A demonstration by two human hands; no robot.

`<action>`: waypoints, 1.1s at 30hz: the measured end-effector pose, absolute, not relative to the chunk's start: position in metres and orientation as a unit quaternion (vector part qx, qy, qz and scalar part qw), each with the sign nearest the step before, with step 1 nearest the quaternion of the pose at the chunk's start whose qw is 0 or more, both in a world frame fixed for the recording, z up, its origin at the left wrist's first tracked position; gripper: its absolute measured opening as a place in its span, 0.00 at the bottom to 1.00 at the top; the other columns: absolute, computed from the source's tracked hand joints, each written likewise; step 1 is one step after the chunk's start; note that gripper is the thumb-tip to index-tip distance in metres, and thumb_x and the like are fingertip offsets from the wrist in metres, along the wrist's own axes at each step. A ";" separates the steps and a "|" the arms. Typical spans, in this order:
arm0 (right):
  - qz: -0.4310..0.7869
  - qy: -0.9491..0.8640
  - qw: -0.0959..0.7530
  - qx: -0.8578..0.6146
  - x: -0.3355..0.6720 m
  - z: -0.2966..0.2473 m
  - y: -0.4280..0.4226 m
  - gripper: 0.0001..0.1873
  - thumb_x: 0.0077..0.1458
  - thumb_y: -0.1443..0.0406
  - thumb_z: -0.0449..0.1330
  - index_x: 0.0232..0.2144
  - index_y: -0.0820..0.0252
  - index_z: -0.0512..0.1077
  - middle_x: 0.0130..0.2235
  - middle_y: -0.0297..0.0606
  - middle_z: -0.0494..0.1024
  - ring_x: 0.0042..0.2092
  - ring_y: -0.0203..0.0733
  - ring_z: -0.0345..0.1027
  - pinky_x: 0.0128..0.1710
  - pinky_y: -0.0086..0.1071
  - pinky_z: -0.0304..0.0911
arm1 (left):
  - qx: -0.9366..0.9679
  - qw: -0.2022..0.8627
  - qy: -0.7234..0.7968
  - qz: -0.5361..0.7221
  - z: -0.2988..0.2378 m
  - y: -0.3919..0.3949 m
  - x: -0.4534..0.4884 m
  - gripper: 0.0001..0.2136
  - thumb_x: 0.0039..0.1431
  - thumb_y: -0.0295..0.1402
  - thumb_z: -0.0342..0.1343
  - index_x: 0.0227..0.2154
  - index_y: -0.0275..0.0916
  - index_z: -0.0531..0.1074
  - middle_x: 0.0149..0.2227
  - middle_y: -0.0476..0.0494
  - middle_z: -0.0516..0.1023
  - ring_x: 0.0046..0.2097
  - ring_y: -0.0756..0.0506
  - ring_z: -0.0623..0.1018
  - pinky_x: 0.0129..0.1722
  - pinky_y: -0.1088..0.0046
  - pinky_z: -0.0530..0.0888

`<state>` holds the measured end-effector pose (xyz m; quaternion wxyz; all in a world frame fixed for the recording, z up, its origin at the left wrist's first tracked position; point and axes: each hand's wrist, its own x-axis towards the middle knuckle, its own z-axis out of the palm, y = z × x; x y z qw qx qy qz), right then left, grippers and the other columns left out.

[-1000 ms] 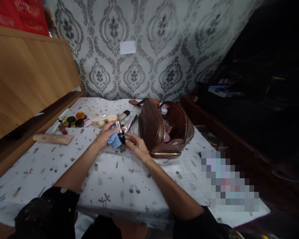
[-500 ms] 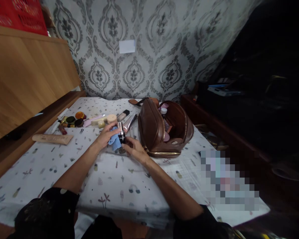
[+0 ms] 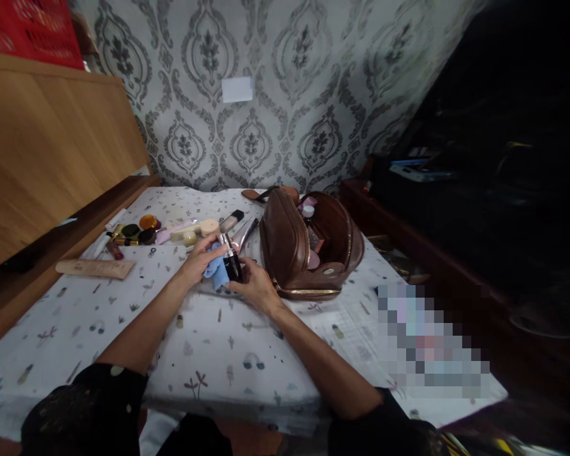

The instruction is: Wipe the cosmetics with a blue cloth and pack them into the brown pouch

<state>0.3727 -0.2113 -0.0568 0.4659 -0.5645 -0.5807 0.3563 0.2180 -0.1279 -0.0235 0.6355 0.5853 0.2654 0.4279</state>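
Note:
A small black cosmetic bottle (image 3: 232, 266) with a silver cap is held between both hands above the patterned cloth. My left hand (image 3: 200, 261) is closed around a light blue cloth (image 3: 215, 272) and pinches the bottle near its silver top. From the other side, my right hand (image 3: 255, 285) grips the bottle's lower part with thumb and fingers. Just right of my hands stands a brown leather cosmetic bag (image 3: 285, 247), unzipped, with bottles and a compact-like item inside. A silvery tube (image 3: 245, 234) with a dark cap lies behind my hands.
Several cosmetics lie at the back left, among them an amber-lidded jar (image 3: 149, 222), a round beige container (image 3: 209, 227) and a foundation bottle (image 3: 231, 220). A long beige tube (image 3: 95, 268) rests near the left edge. A wooden cabinet (image 3: 61, 126) borders the left side.
The black bottle has tilted, its silver top leaning left, and more of its dark body shows. Both hands keep hold of it. The whole view has shifted slightly.

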 end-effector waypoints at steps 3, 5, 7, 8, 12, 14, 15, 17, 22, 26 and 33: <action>0.351 -0.597 0.456 -0.560 0.372 -0.052 -0.214 0.23 0.44 0.58 0.69 0.42 0.61 0.74 0.31 0.32 0.73 0.32 0.38 0.64 0.32 0.30 0.57 | 0.588 0.638 0.262 0.423 -0.023 -0.129 0.218 0.18 0.48 0.42 0.70 0.39 0.39 0.74 0.34 0.47 0.83 0.36 0.46 0.83 0.39 0.72 0.80; 0.345 -0.603 0.450 -0.561 0.372 -0.051 -0.214 0.19 0.47 0.55 0.67 0.38 0.62 0.75 0.31 0.32 0.72 0.31 0.37 0.62 0.31 0.31 0.57 | 0.590 0.638 0.260 0.420 -0.023 -0.130 0.218 0.18 0.49 0.42 0.70 0.39 0.40 0.74 0.34 0.46 0.83 0.38 0.46 0.83 0.40 0.71 0.80; 0.347 -0.602 0.446 -0.564 0.372 -0.053 -0.212 0.17 0.50 0.55 0.64 0.36 0.62 0.74 0.30 0.32 0.72 0.30 0.36 0.62 0.31 0.31 0.56 | 0.593 0.640 0.257 0.416 -0.023 -0.130 0.218 0.18 0.49 0.42 0.70 0.39 0.39 0.74 0.35 0.45 0.83 0.40 0.45 0.83 0.41 0.71 0.80; 0.352 -0.600 0.449 -0.561 0.372 -0.054 -0.211 0.16 0.52 0.55 0.63 0.36 0.62 0.74 0.30 0.33 0.72 0.30 0.36 0.62 0.32 0.31 0.57 | 0.593 0.642 0.255 0.414 -0.023 -0.130 0.218 0.18 0.49 0.42 0.69 0.39 0.39 0.73 0.36 0.45 0.83 0.40 0.45 0.83 0.40 0.72 0.80; 0.374 -0.593 0.477 -0.530 0.372 -0.061 -0.207 0.13 0.53 0.59 0.62 0.37 0.62 0.74 0.32 0.34 0.75 0.34 0.38 0.67 0.35 0.30 0.61 | 0.589 0.649 0.250 0.412 -0.024 -0.130 0.218 0.19 0.49 0.42 0.70 0.40 0.38 0.73 0.36 0.44 0.83 0.40 0.45 0.83 0.40 0.72 0.80; 0.374 -0.590 0.489 -0.522 0.372 -0.063 -0.206 0.12 0.51 0.62 0.63 0.38 0.62 0.74 0.32 0.34 0.77 0.34 0.38 0.68 0.35 0.30 0.62 | 0.587 0.648 0.252 0.414 -0.024 -0.129 0.218 0.19 0.48 0.42 0.70 0.40 0.38 0.74 0.36 0.44 0.83 0.39 0.45 0.83 0.40 0.72 0.80; 0.373 -0.589 0.493 -0.521 0.372 -0.063 -0.206 0.13 0.50 0.64 0.64 0.39 0.62 0.74 0.33 0.34 0.78 0.34 0.38 0.69 0.35 0.30 0.63 | 0.585 0.647 0.255 0.417 -0.024 -0.129 0.218 0.19 0.48 0.42 0.70 0.40 0.39 0.74 0.36 0.45 0.83 0.39 0.46 0.83 0.40 0.72 0.80; 0.366 -0.583 0.497 -0.528 0.372 -0.063 -0.206 0.14 0.48 0.67 0.64 0.40 0.62 0.74 0.35 0.35 0.79 0.34 0.38 0.69 0.36 0.30 0.64 | 0.581 0.644 0.260 0.424 -0.024 -0.129 0.219 0.20 0.47 0.41 0.70 0.40 0.39 0.73 0.36 0.44 0.84 0.38 0.46 0.83 0.40 0.72 0.80; 0.353 -0.575 0.496 -0.546 0.373 -0.060 -0.210 0.18 0.46 0.65 0.65 0.42 0.61 0.75 0.35 0.34 0.77 0.29 0.34 0.63 0.30 0.28 0.58 | 0.577 0.646 0.259 0.428 -0.022 -0.129 0.219 0.20 0.47 0.41 0.70 0.40 0.38 0.73 0.37 0.43 0.84 0.36 0.46 0.83 0.38 0.71 0.80; 0.337 -0.574 0.506 -0.548 0.372 -0.057 -0.212 0.18 0.49 0.61 0.65 0.43 0.60 0.75 0.34 0.34 0.76 0.26 0.32 0.56 0.26 0.28 0.52 | 0.577 0.641 0.257 0.437 -0.021 -0.128 0.218 0.19 0.48 0.41 0.70 0.40 0.39 0.73 0.36 0.44 0.84 0.36 0.46 0.83 0.37 0.71 0.80; 0.349 -0.558 0.516 -0.548 0.373 -0.053 -0.214 0.22 0.51 0.58 0.64 0.48 0.59 0.74 0.36 0.36 0.77 0.25 0.32 0.55 0.25 0.29 0.54 | 0.578 0.622 0.280 0.449 -0.019 -0.126 0.215 0.19 0.48 0.42 0.70 0.38 0.39 0.73 0.36 0.45 0.84 0.36 0.46 0.83 0.39 0.70 0.81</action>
